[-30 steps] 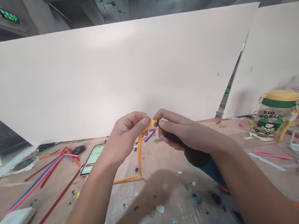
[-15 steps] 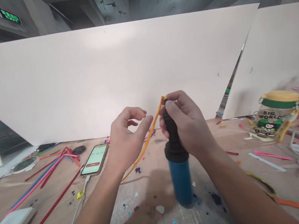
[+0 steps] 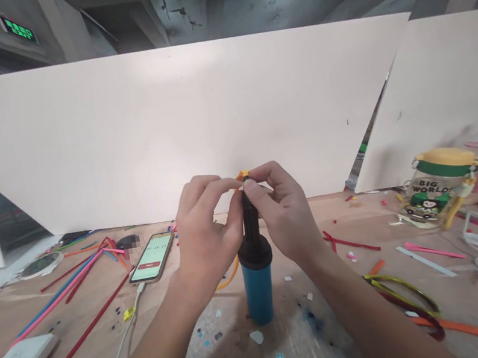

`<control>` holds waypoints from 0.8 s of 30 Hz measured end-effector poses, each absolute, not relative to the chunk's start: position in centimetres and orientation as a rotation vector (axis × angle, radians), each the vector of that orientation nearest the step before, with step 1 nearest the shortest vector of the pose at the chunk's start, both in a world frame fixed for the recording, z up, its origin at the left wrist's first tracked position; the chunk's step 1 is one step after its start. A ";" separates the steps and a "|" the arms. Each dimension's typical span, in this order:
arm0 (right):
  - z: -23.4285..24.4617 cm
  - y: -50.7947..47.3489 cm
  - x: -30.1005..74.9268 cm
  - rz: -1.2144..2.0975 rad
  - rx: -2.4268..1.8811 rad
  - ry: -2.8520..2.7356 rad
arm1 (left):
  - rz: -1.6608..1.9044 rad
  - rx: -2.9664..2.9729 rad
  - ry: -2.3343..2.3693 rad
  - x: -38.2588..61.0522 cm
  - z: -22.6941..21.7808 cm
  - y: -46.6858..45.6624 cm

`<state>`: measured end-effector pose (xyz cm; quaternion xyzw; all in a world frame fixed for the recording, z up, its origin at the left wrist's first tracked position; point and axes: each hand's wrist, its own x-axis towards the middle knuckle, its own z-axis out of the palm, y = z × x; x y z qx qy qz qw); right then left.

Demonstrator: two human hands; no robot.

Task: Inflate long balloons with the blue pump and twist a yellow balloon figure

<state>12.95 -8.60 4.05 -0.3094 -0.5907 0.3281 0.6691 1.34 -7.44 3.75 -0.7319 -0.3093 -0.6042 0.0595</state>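
Observation:
A blue balloon pump (image 3: 258, 290) with a black top stands upright on the table in front of me. Both hands meet at its black nozzle. My left hand (image 3: 204, 230) pinches the mouth of a long orange balloon (image 3: 242, 175) at the nozzle tip. My right hand (image 3: 282, 211) wraps round the nozzle and pinches the same orange end from the other side. The rest of the orange balloon hangs down behind my left hand, with a curve showing beside the pump at the table.
A phone (image 3: 151, 257) on a cable lies left of the pump. Long uninflated balloons (image 3: 68, 281) in red, pink and blue are strewn at the left. A jar with a yellow lid (image 3: 439, 182) stands at the right. White boards (image 3: 175, 128) wall the table's back.
The pump went from tilted in my right hand to upright on the table. My left hand opened for a moment, then closed again on the orange balloon's end at the nozzle.

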 end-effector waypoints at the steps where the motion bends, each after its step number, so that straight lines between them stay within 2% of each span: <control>1: 4.1 -8.8 12.8 0.743 -0.695 -1.339 | -1.866 -2.233 -0.961 1.4 3.8 -7.7; 6: 4.4 -9.5 12.6 0.779 -0.672 -1.339 | -2.076 -2.350 -1.036 1.4 4.1 -8.7; 24: 4.7 -9.3 13.9 0.733 -0.664 -1.460 | -1.958 -2.353 -0.871 0.5 4.7 -8.6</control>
